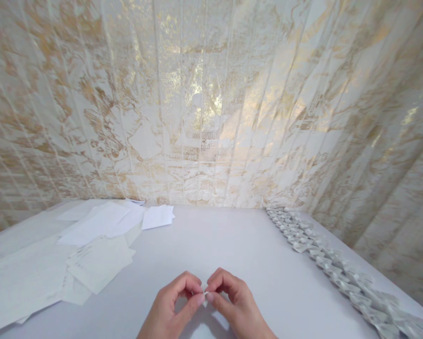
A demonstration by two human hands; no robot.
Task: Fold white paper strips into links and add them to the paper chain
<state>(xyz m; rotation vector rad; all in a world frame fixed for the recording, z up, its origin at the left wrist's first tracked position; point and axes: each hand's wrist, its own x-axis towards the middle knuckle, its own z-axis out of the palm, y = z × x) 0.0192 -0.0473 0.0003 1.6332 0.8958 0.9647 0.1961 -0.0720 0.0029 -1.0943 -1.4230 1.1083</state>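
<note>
Near the front middle of the white table, my left hand [179, 303] and my right hand [234, 301] meet fingertip to fingertip. Between them is a small folded piece of white paper [205, 301], pinched by the thumb and index finger of each hand. Most of the paper is hidden behind my fingers, so its full shape does not show. Both hands are just above the tabletop and cast a soft shadow on it.
Loose paper sheets [24, 278] overlap on the left, with brighter white sheets [96, 221] behind them. A small paper stack [158, 217] lies at the back. Rows of folded paper pieces [342, 273] line the right edge. A patterned curtain [204, 103] hangs behind the table [211, 240].
</note>
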